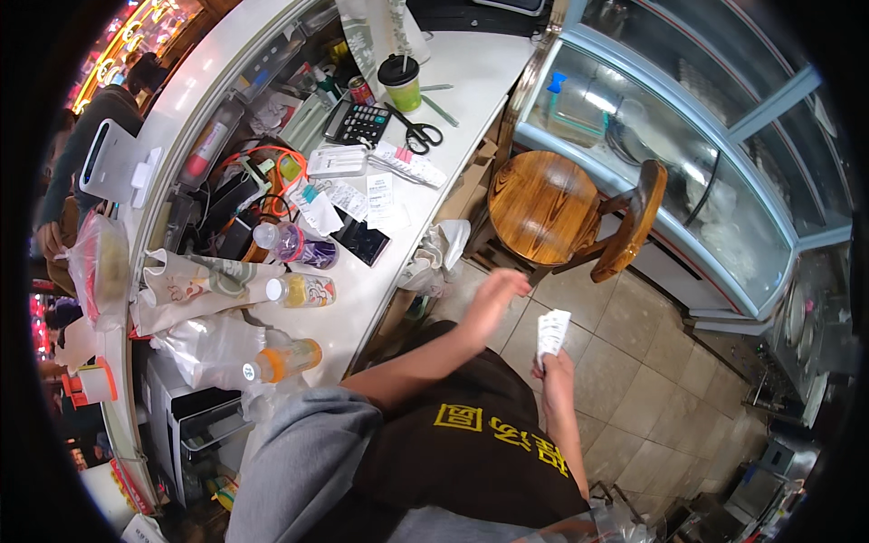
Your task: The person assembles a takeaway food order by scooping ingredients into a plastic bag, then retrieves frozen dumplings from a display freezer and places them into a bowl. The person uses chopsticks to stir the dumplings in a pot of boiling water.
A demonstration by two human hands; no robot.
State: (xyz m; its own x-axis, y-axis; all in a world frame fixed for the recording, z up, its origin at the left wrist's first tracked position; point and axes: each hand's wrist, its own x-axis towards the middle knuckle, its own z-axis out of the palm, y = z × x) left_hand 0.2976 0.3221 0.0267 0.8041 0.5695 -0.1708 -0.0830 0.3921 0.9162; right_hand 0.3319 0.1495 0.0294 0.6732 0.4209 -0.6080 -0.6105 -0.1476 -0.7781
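Note:
Printed paper slips [553,331] are pinched in my right hand [558,377], in front of my dark apron [448,468] and above the tiled floor. My left hand [492,302] is raised to the left of the slips, apart from them. Blur hides how its fingers are set, and no object shows in it. To the left is a white counter [343,326]. Near its edge lie more printed slips [381,197], a dark smartphone [363,239] and black scissors [414,129].
A wooden chair [543,207] stands ahead, before a glass display case [652,129]. The counter holds a calculator [356,122], a lidded cup [400,85], a purple-labelled bottle [299,246], an orange-labelled bottle [285,360] and tangled cables. Past the counter is another person's sleeve [95,129].

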